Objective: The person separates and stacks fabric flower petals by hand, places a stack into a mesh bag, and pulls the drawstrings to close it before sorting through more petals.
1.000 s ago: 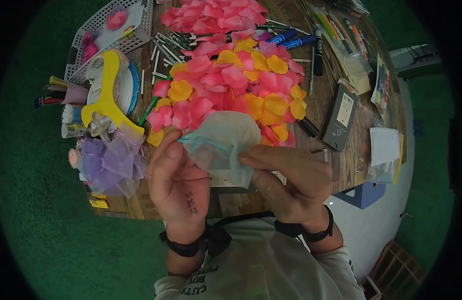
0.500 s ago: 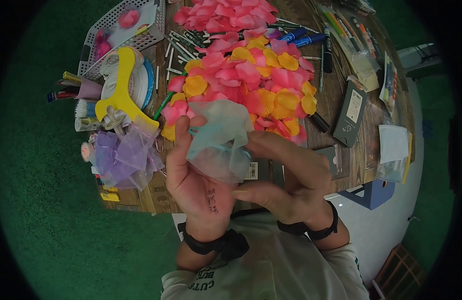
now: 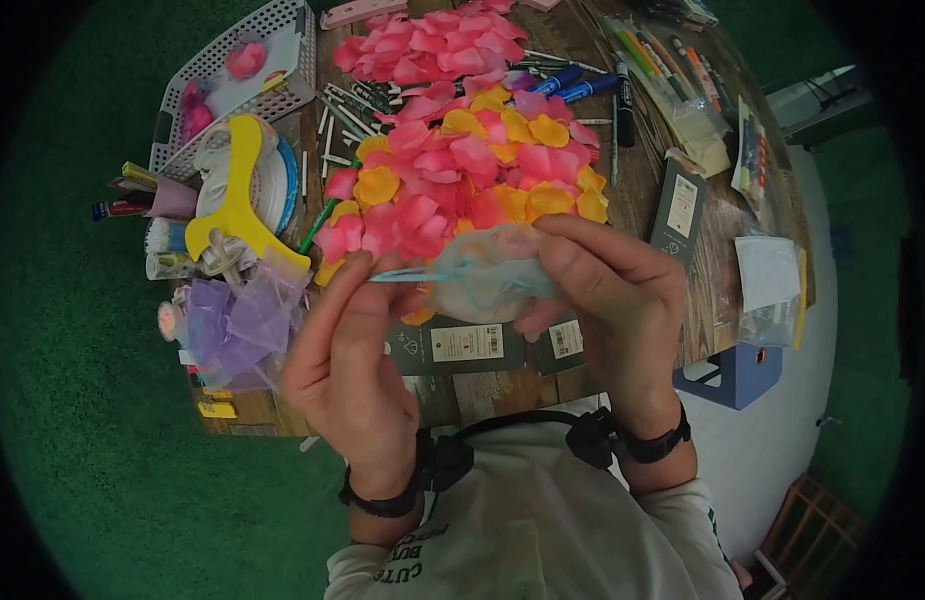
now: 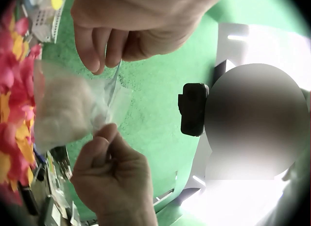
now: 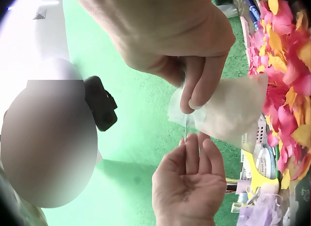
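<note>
A pale, see-through drawstring pouch (image 3: 493, 275) hangs between both hands above the petals, its light blue cords stretched to the left. The left hand (image 3: 358, 370) pinches the cord ends between thumb and fingers; in the left wrist view this hand (image 4: 141, 22) is at the top. At the pouch's right side the right hand (image 3: 623, 300) pinches the gathered fabric, its fingertips partly behind the pouch. In the right wrist view the pouch (image 5: 233, 107) looks filled with something pale, not clearly visible, and the right hand (image 5: 170, 36) grips near its neck.
Pink petals (image 3: 413, 220) and yellow petals (image 3: 378, 185) are heaped mid-table. Purple organza bags (image 3: 233, 325) and a yellow three-armed piece (image 3: 245, 190) lie left, below a white basket (image 3: 173, 130). Dark boxes (image 3: 443, 345) lie by the near edge; markers (image 3: 583, 88) lie beyond.
The left hand has gone from open-palmed behind the pouch to pinching its cords, which are now pulled out leftward. The right hand has turned and moved up to the pouch's right side.
</note>
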`<state>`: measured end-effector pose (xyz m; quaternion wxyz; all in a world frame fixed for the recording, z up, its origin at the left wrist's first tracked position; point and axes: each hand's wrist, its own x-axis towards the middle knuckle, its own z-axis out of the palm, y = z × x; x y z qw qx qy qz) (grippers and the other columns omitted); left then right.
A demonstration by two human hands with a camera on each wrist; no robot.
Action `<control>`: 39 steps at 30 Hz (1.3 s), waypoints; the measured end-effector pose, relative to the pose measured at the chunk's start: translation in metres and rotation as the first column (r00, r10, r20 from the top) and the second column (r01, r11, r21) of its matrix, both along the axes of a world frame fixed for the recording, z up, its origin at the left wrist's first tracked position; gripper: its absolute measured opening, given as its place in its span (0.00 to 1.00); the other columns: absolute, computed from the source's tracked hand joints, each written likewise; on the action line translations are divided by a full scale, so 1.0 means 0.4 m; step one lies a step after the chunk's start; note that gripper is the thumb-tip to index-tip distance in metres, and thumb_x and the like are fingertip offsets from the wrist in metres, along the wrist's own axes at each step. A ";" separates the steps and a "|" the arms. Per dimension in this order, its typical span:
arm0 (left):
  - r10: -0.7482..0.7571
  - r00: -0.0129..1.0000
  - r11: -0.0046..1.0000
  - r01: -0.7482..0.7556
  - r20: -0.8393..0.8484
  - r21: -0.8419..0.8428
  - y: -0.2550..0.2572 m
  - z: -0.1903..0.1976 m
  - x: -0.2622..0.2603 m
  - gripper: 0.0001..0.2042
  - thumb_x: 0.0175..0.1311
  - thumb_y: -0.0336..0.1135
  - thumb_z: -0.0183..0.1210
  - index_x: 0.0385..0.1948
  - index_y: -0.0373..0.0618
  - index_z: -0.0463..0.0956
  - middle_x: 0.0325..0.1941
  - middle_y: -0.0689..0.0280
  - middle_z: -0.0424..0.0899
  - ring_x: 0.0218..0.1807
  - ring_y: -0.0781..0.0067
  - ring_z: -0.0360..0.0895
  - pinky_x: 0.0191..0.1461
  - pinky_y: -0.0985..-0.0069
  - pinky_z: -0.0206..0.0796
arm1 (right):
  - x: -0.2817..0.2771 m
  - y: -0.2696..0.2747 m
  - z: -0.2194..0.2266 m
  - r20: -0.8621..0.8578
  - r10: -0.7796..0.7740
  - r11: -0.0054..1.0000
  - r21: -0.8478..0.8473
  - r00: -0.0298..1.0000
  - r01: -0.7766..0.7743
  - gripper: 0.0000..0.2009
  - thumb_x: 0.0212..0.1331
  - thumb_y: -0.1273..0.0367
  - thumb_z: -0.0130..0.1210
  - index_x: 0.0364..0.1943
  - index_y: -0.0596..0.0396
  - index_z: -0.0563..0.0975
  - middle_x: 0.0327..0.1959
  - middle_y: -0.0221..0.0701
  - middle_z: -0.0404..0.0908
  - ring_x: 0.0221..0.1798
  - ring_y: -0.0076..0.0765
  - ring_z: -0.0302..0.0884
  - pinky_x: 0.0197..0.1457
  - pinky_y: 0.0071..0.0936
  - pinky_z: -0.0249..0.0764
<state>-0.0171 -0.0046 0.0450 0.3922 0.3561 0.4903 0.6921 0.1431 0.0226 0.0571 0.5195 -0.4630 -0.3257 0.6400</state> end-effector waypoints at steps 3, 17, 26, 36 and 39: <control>0.107 0.994 0.994 -0.107 -0.006 -0.004 0.014 0.015 -0.003 0.17 0.62 0.30 0.52 0.49 0.28 0.69 0.41 0.49 0.81 0.38 0.62 0.81 0.44 0.69 0.75 | 0.005 0.010 0.000 -0.078 0.007 0.997 -0.078 0.997 -0.013 0.13 0.57 0.74 0.53 0.45 0.70 0.75 0.35 0.44 0.82 0.18 0.34 0.77 0.24 0.23 0.75; -0.141 0.823 0.987 0.074 0.550 0.142 -0.002 0.040 -0.060 0.17 0.62 0.29 0.49 0.51 0.28 0.67 0.39 0.47 0.81 0.34 0.56 0.82 0.37 0.68 0.77 | -0.016 -0.001 -0.012 0.351 0.111 0.940 0.266 0.930 -0.213 0.14 0.54 0.70 0.59 0.42 0.64 0.78 0.32 0.37 0.82 0.29 0.30 0.80 0.31 0.22 0.76; -0.332 0.880 0.943 0.319 0.340 0.095 -0.019 0.072 -0.031 0.13 0.63 0.27 0.51 0.47 0.29 0.72 0.39 0.50 0.82 0.38 0.62 0.81 0.39 0.72 0.75 | -0.047 0.005 0.019 0.683 -0.122 0.576 0.640 0.720 -0.509 0.30 0.37 0.74 0.66 0.52 0.62 0.71 0.49 0.48 0.75 0.50 0.51 0.75 0.52 0.38 0.71; -0.251 0.932 0.967 0.255 0.263 0.019 -0.025 0.106 -0.064 0.12 0.59 0.26 0.52 0.42 0.28 0.74 0.33 0.47 0.82 0.32 0.53 0.82 0.34 0.70 0.77 | -0.076 0.007 0.024 0.696 0.135 0.546 0.542 0.706 -0.639 0.14 0.43 0.81 0.56 0.39 0.64 0.77 0.28 0.39 0.80 0.30 0.45 0.79 0.47 0.38 0.75; -0.237 0.815 0.966 0.255 0.529 0.039 -0.015 0.102 -0.107 0.13 0.61 0.26 0.50 0.46 0.29 0.72 0.37 0.49 0.82 0.37 0.56 0.82 0.39 0.70 0.75 | -0.073 0.008 0.022 0.733 0.073 0.526 0.548 0.676 -0.650 0.08 0.47 0.78 0.58 0.34 0.63 0.79 0.26 0.37 0.80 0.29 0.42 0.79 0.50 0.38 0.75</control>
